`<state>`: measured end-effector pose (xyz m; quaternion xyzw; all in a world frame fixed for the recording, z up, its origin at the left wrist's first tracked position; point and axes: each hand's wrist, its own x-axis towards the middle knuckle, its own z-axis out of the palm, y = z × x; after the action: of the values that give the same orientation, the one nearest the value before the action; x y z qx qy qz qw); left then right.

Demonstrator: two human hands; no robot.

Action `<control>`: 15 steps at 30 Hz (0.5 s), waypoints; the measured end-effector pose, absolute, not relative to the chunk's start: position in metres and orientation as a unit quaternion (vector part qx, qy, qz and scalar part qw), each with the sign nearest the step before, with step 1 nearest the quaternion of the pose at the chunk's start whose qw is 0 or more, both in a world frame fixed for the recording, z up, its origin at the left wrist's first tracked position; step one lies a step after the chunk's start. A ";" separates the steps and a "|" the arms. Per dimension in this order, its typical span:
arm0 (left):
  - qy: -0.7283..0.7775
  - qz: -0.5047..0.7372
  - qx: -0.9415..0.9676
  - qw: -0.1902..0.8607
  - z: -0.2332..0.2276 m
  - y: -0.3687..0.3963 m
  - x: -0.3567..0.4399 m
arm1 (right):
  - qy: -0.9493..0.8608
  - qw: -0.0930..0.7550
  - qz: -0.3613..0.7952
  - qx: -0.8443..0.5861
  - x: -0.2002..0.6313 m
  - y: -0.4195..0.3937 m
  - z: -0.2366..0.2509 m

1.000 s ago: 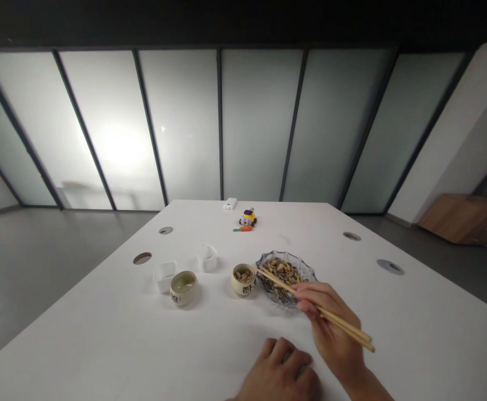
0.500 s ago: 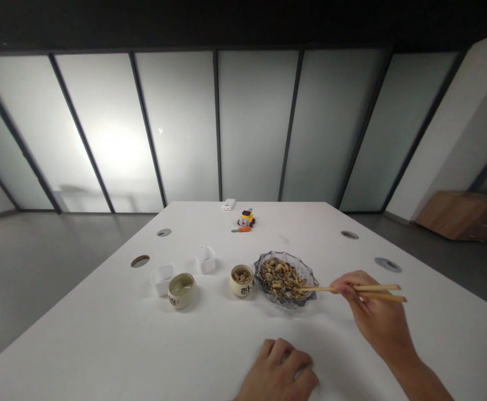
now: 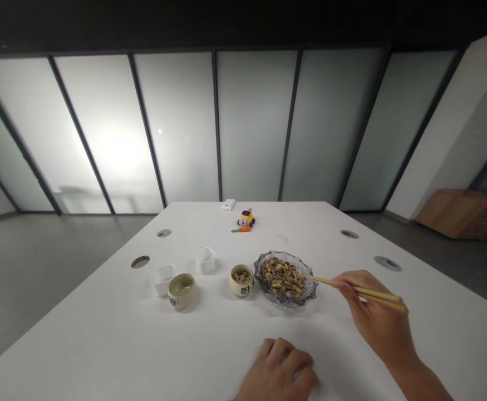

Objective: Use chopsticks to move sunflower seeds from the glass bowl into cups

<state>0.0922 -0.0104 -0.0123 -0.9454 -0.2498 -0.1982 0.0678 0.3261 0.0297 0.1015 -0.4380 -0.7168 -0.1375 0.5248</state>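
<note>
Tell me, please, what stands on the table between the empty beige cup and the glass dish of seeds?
In the head view, a second beige cup holding nuts stands between the empty cup and the glass dish, close beside the dish.

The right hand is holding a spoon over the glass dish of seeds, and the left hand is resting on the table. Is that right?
Not quite. In the head view the right hand holds chopsticks, not a spoon, with tips over the glass dish of seeds. The left hand does rest on the table.
</note>
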 end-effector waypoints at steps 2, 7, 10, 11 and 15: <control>-0.250 -0.199 -0.945 0.068 -0.012 -0.011 0.093 | -0.722 0.519 -0.144 -0.434 0.326 0.031 0.099; -0.255 -0.207 -0.942 0.063 -0.011 -0.011 0.094 | -0.734 0.500 -0.132 -0.440 0.324 0.034 0.094; -0.255 -0.208 -0.943 0.059 -0.011 -0.012 0.094 | -0.730 0.496 -0.129 -0.452 0.323 0.035 0.093; -0.254 -0.206 -0.943 0.058 -0.012 -0.012 0.094 | -0.727 0.497 -0.128 -0.456 0.322 0.035 0.093; -0.253 -0.210 -0.942 0.061 -0.013 -0.012 0.093 | -0.722 0.500 -0.109 -0.465 0.321 0.035 0.093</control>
<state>0.0935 -0.0116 -0.0131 -0.9424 -0.2529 -0.2104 0.0610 0.3210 0.0347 0.0926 -0.4652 -0.7219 -0.1094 0.5005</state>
